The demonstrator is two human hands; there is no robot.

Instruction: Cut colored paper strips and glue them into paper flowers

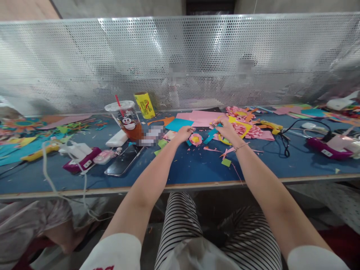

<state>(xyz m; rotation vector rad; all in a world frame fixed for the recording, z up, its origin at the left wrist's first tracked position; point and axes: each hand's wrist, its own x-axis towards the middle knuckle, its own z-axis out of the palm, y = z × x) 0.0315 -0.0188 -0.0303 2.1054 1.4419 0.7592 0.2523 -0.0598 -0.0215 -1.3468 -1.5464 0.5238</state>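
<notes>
A small pink paper flower with a yellow centre [195,139] lies on the blue table between my hands. Just left of it is my left hand [185,134], its fingers closed at the flower's edge; what they pinch is too small to name. My right hand [224,127] is closed on a blue paper strip [209,136] that hangs down to the left. Beside and behind my right hand are larger pink paper flowers [247,130] and a yellow paper piece [234,125]. Blue paper [179,124] and pink sheets [201,117] lie behind the small flower.
A drink cup [129,123], a yellow box [144,105] and a phone [123,162] are on the left. Purple power strips [82,161] with cables sit on both sides. A yellow glue gun [270,126] is at right. Perforated metal [140,56] backs the table. Another person's leg shows lower left.
</notes>
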